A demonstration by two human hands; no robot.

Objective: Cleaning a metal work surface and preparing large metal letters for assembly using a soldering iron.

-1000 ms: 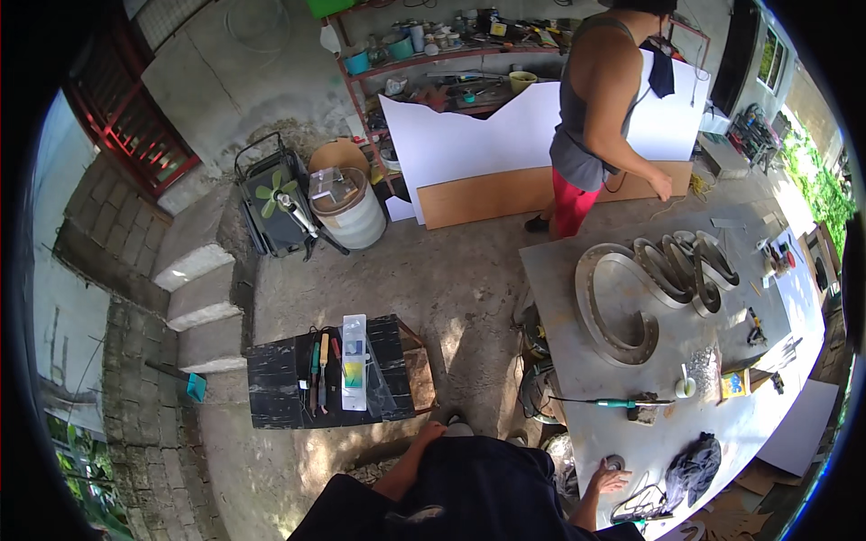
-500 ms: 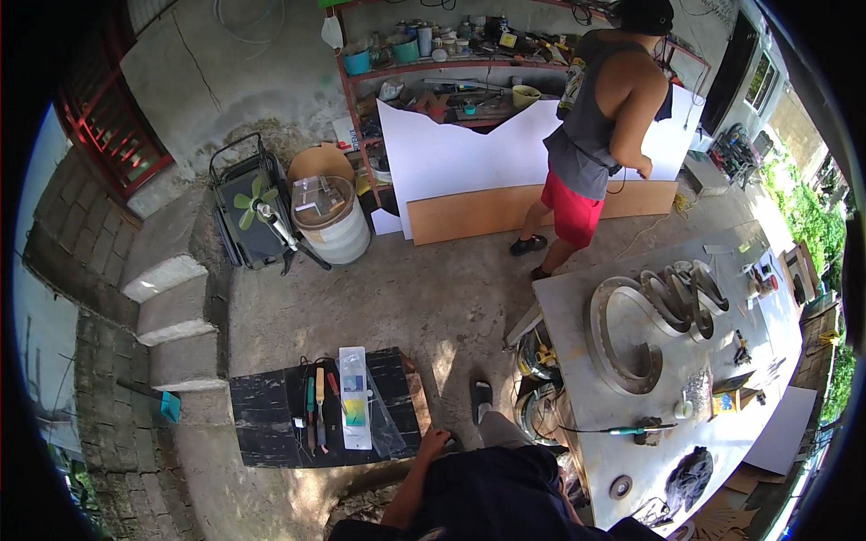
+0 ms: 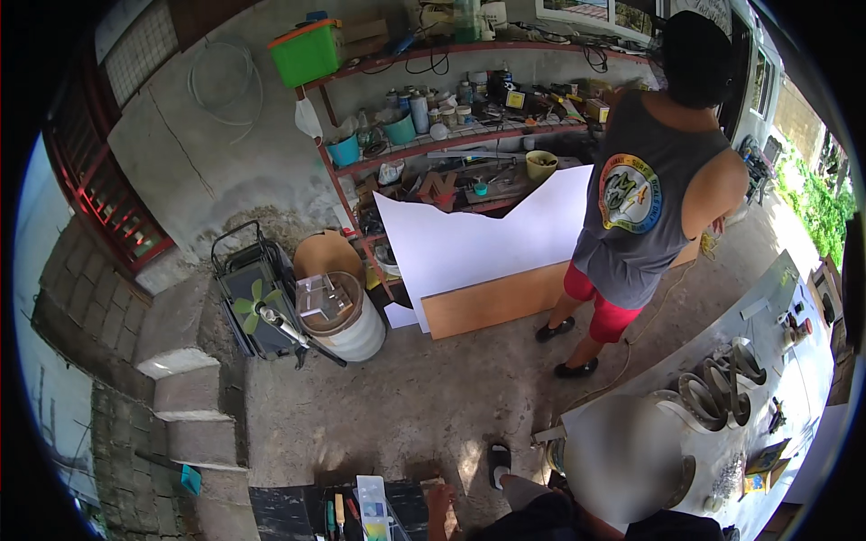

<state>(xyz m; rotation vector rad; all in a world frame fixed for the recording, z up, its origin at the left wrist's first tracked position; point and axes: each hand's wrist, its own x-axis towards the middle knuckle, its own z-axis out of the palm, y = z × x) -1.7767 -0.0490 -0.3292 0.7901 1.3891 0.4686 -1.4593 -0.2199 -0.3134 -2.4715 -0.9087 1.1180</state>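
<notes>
My left hand (image 3: 439, 498) hangs beside the right end of a low black table (image 3: 284, 505); its fingers are too small and dim to read. On that table lie a yellow-handled tool (image 3: 339, 509), a green-handled tool (image 3: 330, 516), a red-handled tool (image 3: 353, 509) and a pale flat package (image 3: 371, 505). A piece of my right forearm shows at the lower edge, but a round blurred patch covers the area above it, and no right hand can be made out. Curved metal shapes (image 3: 695, 401) stand on the large worktable (image 3: 767, 316) to my right, partly behind the blur.
A person in a grey tank top (image 3: 663, 171) stands ahead, facing the cluttered shelves (image 3: 469, 135). A white sheet (image 3: 487, 239) and brown board (image 3: 496, 298) lean there. A lidded drum (image 3: 361, 329), a fan (image 3: 262, 307) and concrete steps (image 3: 194, 397) are on the left.
My view has tipped upward, so both tables sit lower in the picture. The other person has turned their back more toward me and appears nearer. A blurred patch now covers part of the worktable.
</notes>
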